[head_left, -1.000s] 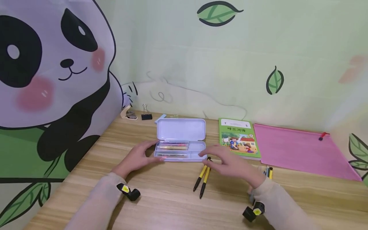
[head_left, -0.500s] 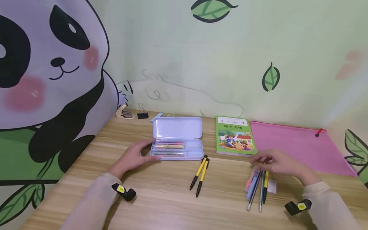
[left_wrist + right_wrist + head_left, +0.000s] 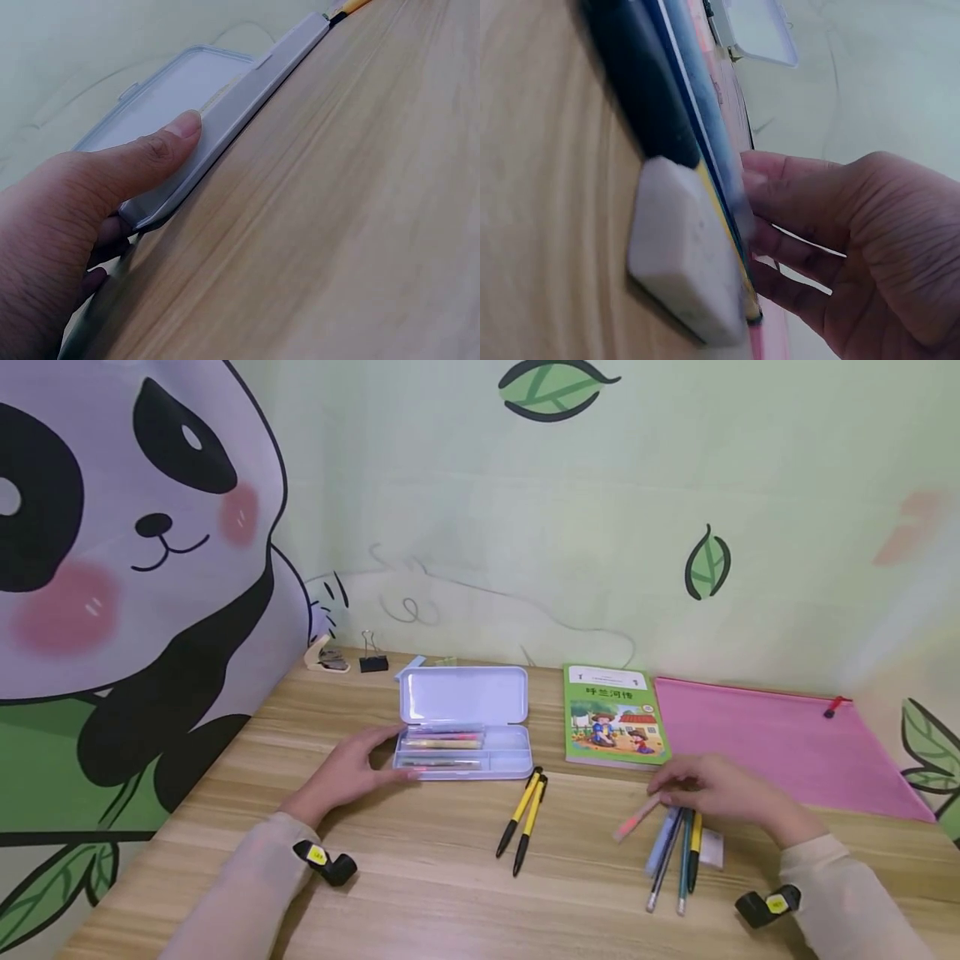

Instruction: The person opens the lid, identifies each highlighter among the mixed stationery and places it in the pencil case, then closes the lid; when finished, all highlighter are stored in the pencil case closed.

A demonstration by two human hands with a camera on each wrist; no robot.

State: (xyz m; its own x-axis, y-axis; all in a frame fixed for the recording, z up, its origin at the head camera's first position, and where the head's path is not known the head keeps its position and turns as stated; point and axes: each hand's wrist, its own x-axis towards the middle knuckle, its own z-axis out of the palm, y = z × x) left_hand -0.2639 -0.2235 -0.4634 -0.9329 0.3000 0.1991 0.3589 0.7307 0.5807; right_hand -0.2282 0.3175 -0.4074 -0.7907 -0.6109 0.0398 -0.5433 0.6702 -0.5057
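My left hand (image 3: 348, 774) grips the left end of a pale lilac pencil case (image 3: 510, 774), thumb on its front wall in the left wrist view. The lid (image 3: 463, 695) stands raised, and several pens in clear wrapping (image 3: 442, 743) lie in the left compartments. At the right, my right hand (image 3: 708, 787) pinches a pink pen (image 3: 633, 821), tilted, its near end pointing left. Below that hand lie a blue pen (image 3: 662, 842), two pencils (image 3: 684, 864), a yellow-and-black pen (image 3: 695, 852) and a white eraser (image 3: 686, 247).
Two yellow-and-black pens (image 3: 525, 822) lie between the hands. Behind are a green book (image 3: 617, 714) and a pink zip pouch (image 3: 795, 752). A stapler (image 3: 326, 656), a black binder clip (image 3: 373, 663) and a light blue strip (image 3: 410, 667) sit along the wall.
My right hand has moved from the pencil case to the pens at the right and drawn the pink pen slightly left from the group. The left hand stays on the case.
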